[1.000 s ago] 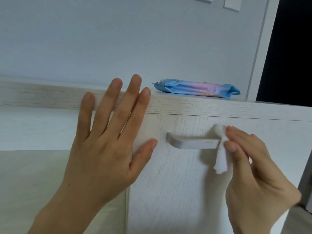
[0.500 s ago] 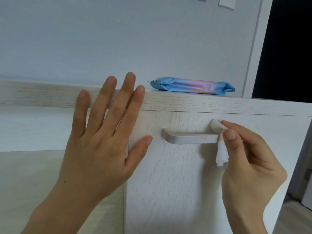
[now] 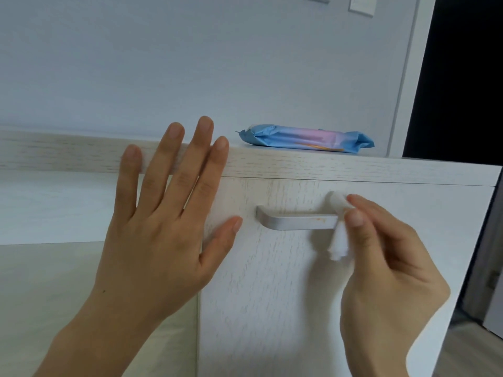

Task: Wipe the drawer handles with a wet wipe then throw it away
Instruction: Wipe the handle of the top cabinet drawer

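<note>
A brushed metal drawer handle (image 3: 294,221) runs across the white wood-grain drawer front (image 3: 272,295). A small orange speck shows on it near its right end. My right hand (image 3: 381,270) pinches a folded white wet wipe (image 3: 339,235) between thumb and fingers, wrapped over the handle's right end. The wipe's loose tail hangs below the bar. My left hand (image 3: 160,227) lies flat with straight spread fingers against the drawer front's left edge and the cabinet's top board.
A blue and pink wet wipe pack (image 3: 304,138) lies on the cabinet top (image 3: 353,167) against the pale wall. A dark doorway (image 3: 462,77) opens at the right. Wall switches (image 3: 362,5) sit at the top edge. Floor shows at lower right.
My right hand has slid the wipe a little leftward along the handle's right end, with the thumb now pressed over it. My left hand stays flat in place.
</note>
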